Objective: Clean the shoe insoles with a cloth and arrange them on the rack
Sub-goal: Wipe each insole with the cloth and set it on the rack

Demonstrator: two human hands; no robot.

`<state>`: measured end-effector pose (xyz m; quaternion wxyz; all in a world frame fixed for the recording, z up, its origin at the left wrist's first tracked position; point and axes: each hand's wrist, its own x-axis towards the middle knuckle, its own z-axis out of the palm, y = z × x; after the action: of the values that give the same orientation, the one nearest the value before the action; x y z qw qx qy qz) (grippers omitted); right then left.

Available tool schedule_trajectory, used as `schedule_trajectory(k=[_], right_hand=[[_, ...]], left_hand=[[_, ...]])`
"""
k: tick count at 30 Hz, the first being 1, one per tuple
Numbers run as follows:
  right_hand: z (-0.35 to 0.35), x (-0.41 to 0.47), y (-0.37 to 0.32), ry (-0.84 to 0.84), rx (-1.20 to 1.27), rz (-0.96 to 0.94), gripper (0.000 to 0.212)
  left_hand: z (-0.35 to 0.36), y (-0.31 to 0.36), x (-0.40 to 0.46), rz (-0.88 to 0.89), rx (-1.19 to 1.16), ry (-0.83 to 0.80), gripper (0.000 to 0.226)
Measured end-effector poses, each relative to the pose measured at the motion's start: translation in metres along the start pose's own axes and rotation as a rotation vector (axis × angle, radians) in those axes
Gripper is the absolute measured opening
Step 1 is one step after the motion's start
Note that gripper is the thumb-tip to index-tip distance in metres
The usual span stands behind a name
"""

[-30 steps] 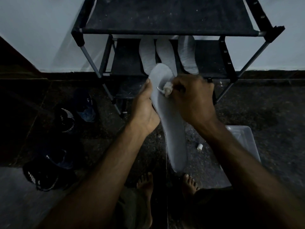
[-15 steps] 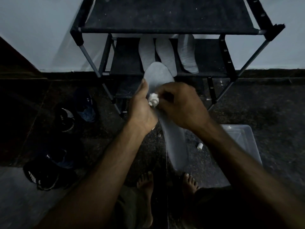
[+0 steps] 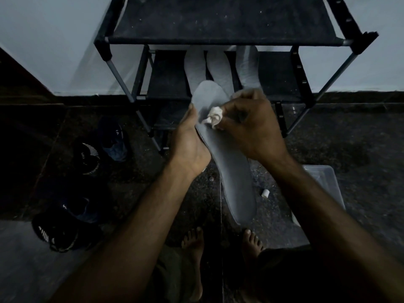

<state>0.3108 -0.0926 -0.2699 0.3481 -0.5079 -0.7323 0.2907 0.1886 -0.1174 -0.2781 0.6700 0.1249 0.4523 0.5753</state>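
Over a dark floor (image 3: 328, 138), two hands clean a long grey insole (image 3: 231, 162) in front of a black rack (image 3: 218, 22).

Far to the left, dark shoes (image 3: 87, 156) sit on the floor near the wall. Next comes the left hand (image 3: 189, 145); it holds the insole's left edge with its thumb up along the side and its other fingers hidden behind. Up high in the middle, three more grey insoles (image 3: 218, 66) lie side by side on the rack's second shelf. The right hand (image 3: 251, 127) has its fingers curled, pinching a small white cloth (image 3: 213, 118) that presses on the top part of the insole. A small white roll (image 3: 265, 193) lies on the floor just right of the insole. A clear box (image 3: 323, 182) sits on the right.
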Motion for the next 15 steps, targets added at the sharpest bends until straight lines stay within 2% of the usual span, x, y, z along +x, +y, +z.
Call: schedule_trajectory(k=[3,6,11,13,15], right_hand=[[-0.002,0.000,0.004,0.000,0.054,-0.006,0.015],[-0.004,-0.001,0.000,-0.046,0.187,0.023,0.009],[-0.005,-0.005,-0.003,-0.174,0.298,0.084,0.009],[0.000,-0.003,-0.002,-0.078,0.199,0.039,0.011],[0.003,0.001,-0.001,0.088,0.037,-0.038,0.017]], left_hand=[[-0.004,-0.003,0.006,0.037,0.059,-0.014,0.033],[-0.009,-0.003,0.010,0.102,0.083,-0.046,0.031],[-0.010,0.006,0.008,0.219,0.157,-0.093,0.057],[-0.012,0.003,0.009,0.230,0.201,-0.078,0.054],[-0.012,-0.002,0.008,0.259,0.270,-0.096,0.045]])
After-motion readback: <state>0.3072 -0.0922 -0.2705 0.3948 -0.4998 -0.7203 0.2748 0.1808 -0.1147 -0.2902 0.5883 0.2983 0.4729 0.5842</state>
